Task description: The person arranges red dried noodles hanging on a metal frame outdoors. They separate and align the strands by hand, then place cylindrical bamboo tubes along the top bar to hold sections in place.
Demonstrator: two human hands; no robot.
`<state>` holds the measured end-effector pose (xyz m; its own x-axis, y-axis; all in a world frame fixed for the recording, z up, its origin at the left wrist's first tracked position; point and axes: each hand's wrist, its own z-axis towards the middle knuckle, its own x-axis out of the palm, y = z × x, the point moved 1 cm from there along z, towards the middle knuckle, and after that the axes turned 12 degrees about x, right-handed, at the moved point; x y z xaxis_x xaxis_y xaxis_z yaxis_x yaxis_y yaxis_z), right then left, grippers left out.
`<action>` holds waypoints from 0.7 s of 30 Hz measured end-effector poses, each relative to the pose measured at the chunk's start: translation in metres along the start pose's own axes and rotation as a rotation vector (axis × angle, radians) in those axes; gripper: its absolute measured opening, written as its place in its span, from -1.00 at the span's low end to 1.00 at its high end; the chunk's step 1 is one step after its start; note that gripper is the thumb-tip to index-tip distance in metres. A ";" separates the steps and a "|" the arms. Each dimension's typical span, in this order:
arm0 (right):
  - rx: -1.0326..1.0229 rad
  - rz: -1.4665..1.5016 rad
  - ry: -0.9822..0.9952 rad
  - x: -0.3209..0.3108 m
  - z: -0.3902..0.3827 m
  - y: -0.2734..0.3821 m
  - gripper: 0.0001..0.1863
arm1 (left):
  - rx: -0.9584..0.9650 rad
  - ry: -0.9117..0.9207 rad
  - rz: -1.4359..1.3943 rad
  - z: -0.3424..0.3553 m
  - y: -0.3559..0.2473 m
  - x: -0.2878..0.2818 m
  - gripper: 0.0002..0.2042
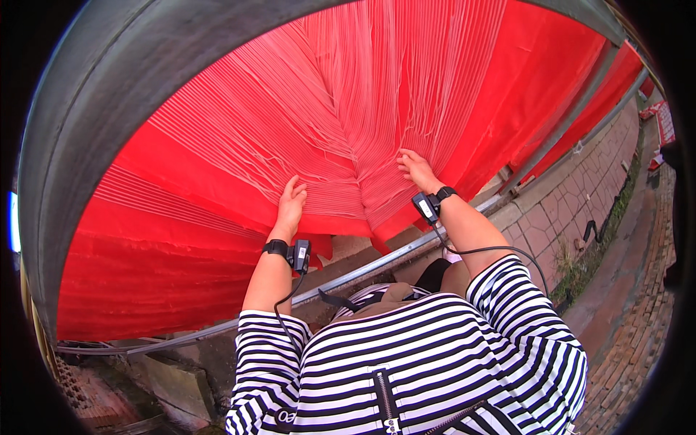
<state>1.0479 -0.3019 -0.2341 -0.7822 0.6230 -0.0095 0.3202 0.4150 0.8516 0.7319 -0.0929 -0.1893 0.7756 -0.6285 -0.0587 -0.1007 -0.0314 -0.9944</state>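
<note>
A wide red cloth (pixel 174 163) with many fine pale threads (pixel 348 130) running across it hangs in front of me. The threads draw together in a crease near the middle, and some hang loose. My left hand (pixel 291 204) touches the lower left of the threaded part, fingers stretched up and slightly apart. On the right side of the crease, my right hand (pixel 418 170) reaches in with its fingers spread over the threads. Neither hand visibly grips anything, though the fingertips partly merge with the threads. Each wrist wears a black strap with a small cabled box.
A metal rail (pixel 380 262) runs below the cloth, in front of my body. A grey curved frame (pixel 94 80) arches around the left and top. Stone paving (pixel 554 210) with a grassy strip (pixel 573 279) lies to the right, and a concrete block (pixel 177 384) at lower left.
</note>
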 end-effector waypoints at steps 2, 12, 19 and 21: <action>-0.003 -0.009 -0.010 -0.005 0.001 0.000 -0.55 | 0.001 0.012 0.006 0.001 0.002 -0.002 -0.43; -0.011 -0.032 -0.071 -0.024 0.001 0.000 -0.55 | -0.015 -0.003 0.023 0.007 0.007 -0.010 -0.43; -0.042 -0.046 -0.064 -0.032 0.002 -0.001 -0.55 | -0.004 -0.022 0.025 0.007 0.005 -0.007 -0.41; -0.050 -0.052 -0.060 -0.030 0.003 -0.001 -0.55 | -0.007 -0.025 0.026 0.006 0.002 -0.005 -0.42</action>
<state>1.0724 -0.3191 -0.2356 -0.7631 0.6407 -0.0845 0.2515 0.4149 0.8744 0.7314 -0.0847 -0.1920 0.7881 -0.6093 -0.0872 -0.1255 -0.0204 -0.9919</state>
